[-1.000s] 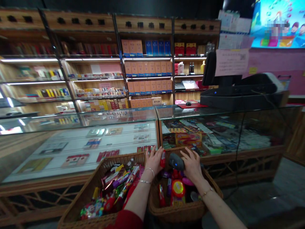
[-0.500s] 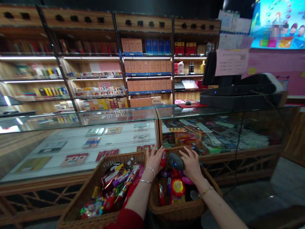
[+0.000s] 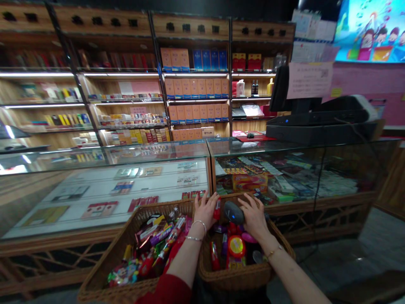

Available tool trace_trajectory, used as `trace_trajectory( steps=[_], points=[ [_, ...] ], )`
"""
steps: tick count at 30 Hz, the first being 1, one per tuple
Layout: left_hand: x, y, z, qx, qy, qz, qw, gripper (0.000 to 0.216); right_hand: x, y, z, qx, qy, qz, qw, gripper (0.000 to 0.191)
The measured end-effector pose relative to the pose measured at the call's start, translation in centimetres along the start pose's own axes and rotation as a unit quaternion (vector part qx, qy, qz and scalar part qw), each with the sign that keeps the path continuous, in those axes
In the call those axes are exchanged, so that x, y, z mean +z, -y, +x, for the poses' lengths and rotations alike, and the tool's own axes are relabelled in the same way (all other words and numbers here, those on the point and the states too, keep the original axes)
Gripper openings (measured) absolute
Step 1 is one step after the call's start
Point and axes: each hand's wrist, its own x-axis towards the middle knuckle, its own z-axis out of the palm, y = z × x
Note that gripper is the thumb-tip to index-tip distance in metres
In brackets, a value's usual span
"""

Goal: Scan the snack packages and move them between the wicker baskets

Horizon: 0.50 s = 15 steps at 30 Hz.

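My left hand [image 3: 205, 210] grips a small red item [image 3: 217, 209] upright above the right wicker basket [image 3: 234, 276]. Beside it, my right hand [image 3: 253, 216] is closed around a dark handheld barcode scanner [image 3: 234, 212] with a blue light, its head turned toward the red item. Both hands hover over the far rim of the right basket, which holds red and colourful toy-like packets [image 3: 236, 251]. The left wicker basket [image 3: 110, 270] is full of bright wrapped sweets [image 3: 152, 249].
A glass display counter [image 3: 158, 152] runs across right behind the baskets, with boxes and packets inside. A black cash register and monitor [image 3: 316, 118] stand on its right end. Lit shelves of boxed goods [image 3: 196, 88] line the back wall. Dark floor lies at right.
Both hands keep their hold and stay over the right basket. The view has shifted slightly; nothing else has moved.
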Motion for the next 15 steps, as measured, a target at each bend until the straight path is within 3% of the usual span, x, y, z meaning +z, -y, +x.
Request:
trace_trajectory(
  steps=[15],
  points=[
    [0.45,0.14,-0.03,0.004,-0.008,0.011,1.000,0.095,-0.22,0.09,0.01,-0.002,-0.002,0.005,1.000,0.034]
  ],
)
